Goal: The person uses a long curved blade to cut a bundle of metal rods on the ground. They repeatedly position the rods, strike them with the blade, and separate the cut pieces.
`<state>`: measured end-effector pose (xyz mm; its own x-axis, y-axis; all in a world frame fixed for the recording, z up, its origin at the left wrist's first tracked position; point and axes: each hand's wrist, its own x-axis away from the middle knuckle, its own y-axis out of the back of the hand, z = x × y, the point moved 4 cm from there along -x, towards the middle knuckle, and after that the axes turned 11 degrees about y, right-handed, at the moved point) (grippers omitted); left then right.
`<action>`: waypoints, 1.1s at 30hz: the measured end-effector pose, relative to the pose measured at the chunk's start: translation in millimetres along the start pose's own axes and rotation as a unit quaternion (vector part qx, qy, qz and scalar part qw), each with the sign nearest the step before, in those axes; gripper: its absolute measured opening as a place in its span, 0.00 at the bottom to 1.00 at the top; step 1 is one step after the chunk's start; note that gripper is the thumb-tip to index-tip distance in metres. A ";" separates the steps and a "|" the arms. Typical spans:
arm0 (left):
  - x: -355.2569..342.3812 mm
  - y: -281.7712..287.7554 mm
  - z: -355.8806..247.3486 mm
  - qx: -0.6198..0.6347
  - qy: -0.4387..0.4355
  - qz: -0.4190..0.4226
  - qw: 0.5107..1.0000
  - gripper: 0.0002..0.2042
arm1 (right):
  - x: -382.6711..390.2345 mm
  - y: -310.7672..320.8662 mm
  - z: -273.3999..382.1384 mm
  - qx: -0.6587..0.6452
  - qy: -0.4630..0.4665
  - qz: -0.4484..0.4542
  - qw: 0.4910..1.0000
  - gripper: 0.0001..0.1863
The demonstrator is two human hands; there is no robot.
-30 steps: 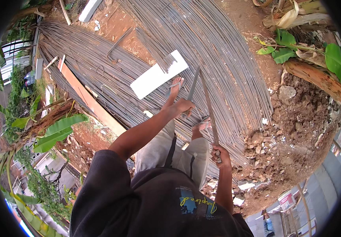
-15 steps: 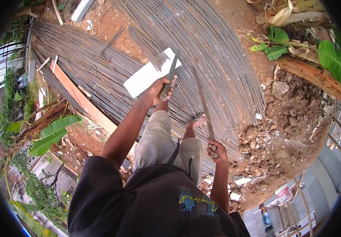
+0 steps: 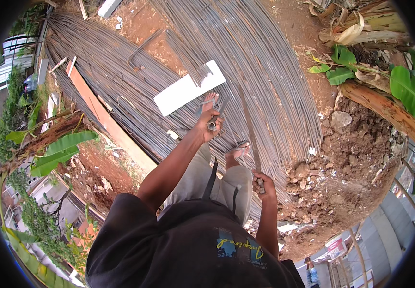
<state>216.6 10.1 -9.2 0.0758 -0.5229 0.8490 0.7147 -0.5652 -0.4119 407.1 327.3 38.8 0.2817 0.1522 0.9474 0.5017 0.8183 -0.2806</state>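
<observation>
My left hand (image 3: 206,127) is closed around a dark grey metal pipe (image 3: 223,105). The pipe's open end points back toward me, and its far part looks short from this angle. Lower and to the right, my right hand (image 3: 266,186) grips the near end of a long, flat, rusty metal bar (image 3: 252,132), which reaches away from me over the rods. Beneath both hands lies a broad layer of long steel reinforcing rods (image 3: 284,91). A white rectangular board (image 3: 176,97) rests on the rods just beyond my left hand.
My sandalled feet, one by the white board and one near the bar (image 3: 238,150), stand on the rods. A long wooden plank (image 3: 97,113) lies at the left. Rubble and soil (image 3: 347,153) rise at the right, below a banana trunk (image 3: 385,105). A bent rod (image 3: 142,47) lies farther off.
My left hand has shifted slightly right and down, and its pipe has tipped so it appears much shorter. My left foot has come into sight beside the white board. My right hand keeps its grip.
</observation>
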 end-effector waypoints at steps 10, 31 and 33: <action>-30.7 -0.3 14.8 0.085 0.053 0.073 0.992 0.20 | -2.9 5.9 -18.3 -0.006 0.005 -0.023 1.000 0.18; -24.3 -32.0 -21.1 0.053 0.004 0.045 0.998 0.19 | -6.5 -0.5 -29.8 0.026 -0.002 -0.007 1.000 0.23; -25.8 -32.5 -20.8 0.063 0.015 0.045 0.997 0.17 | -7.0 -0.4 -31.6 0.033 0.000 -0.015 0.999 0.23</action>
<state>176.9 28.7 -24.6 0.1239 -0.5885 0.7989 0.7872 -0.4319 -0.4402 430.8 308.4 27.4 0.2673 0.1266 0.9553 0.4553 0.8571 -0.2410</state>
